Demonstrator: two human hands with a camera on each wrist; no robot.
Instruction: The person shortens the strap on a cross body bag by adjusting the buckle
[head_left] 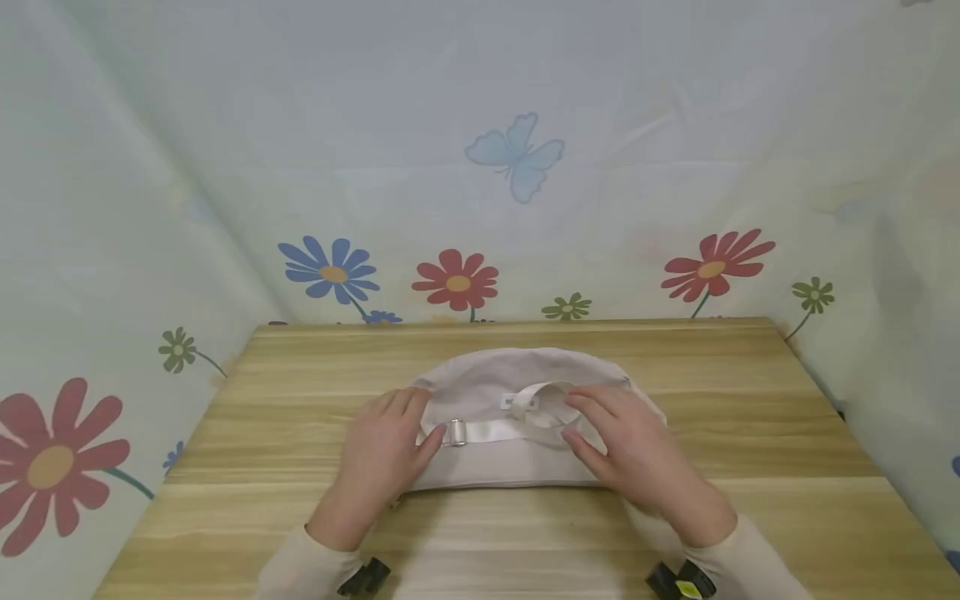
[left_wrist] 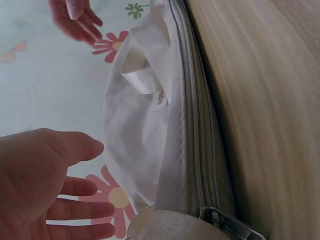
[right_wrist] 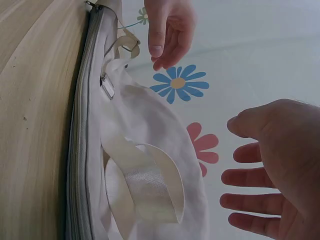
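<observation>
A pale crescent-shaped bag lies on the table with its off-white strap across the top. The strap curls up into a loop toward the right and carries a metal slider buckle on the left. Over the bag's left end is my left hand, fingers extended; the left wrist view shows a gap between it and the fabric. My right hand hovers over the right end near the strap loop, fingers spread, holding nothing. A zipper runs along the near edge, with a metal pull.
The wooden table reaches back to a pale curtain printed with flowers and a butterfly. More curtain hangs at the left and right sides. A small white label sits on the bag beside the strap loop. Dark devices are worn at both wrists.
</observation>
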